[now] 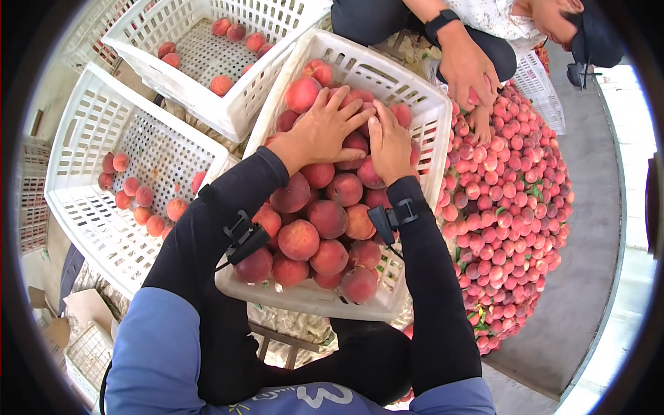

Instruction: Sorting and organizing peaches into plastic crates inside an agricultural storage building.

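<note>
A white plastic crate (422, 90) full of red peaches (299, 240) stands in front of me. My left hand (321, 131) lies on the fruit near its far end, palm down with the fingers spread. Beside it, my right hand (391, 146) rests on the peaches with its fingers stretched out, the tips close to the left fingertips. One dark peach (355, 143) shows between the two hands. Neither hand has visibly lifted a fruit; what lies under the palms is hidden.
Two more white crates, one at the left (69, 149) and one at the far left (169, 14), each hold several peaches. A large peach heap (512, 200) spreads at the right. Across from me, a person's hand (467, 66) holds a peach over the heap.
</note>
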`<state>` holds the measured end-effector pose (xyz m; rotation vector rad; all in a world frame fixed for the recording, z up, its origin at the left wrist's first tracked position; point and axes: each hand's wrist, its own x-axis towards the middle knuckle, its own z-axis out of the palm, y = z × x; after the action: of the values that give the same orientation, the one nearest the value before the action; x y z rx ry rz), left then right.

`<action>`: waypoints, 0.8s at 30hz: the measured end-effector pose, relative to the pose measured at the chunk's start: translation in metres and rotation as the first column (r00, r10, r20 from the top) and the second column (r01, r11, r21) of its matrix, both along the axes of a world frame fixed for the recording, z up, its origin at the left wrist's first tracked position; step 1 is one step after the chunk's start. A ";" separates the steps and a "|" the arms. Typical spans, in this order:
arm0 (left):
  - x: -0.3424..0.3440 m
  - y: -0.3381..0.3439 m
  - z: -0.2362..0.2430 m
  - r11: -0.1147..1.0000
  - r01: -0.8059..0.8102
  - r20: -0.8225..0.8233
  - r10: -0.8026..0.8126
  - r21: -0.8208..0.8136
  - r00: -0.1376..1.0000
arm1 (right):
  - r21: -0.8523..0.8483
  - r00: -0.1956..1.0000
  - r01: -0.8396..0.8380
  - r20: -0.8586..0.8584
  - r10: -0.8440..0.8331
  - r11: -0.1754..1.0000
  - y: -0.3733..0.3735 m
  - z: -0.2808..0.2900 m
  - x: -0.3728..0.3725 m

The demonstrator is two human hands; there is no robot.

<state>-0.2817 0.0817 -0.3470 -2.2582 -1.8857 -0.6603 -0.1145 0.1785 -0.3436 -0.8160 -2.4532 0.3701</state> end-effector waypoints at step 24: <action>-0.033 -0.020 0.013 0.998 -0.058 -0.065 0.056 -0.021 0.996 | 0.109 0.988 0.129 -0.098 -0.118 0.986 0.000 -0.015 -0.007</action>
<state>-0.3144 0.0615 -0.3341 -2.2023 -1.9286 -0.5538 -0.1217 0.1785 -0.3584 -0.8769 -2.3027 0.2132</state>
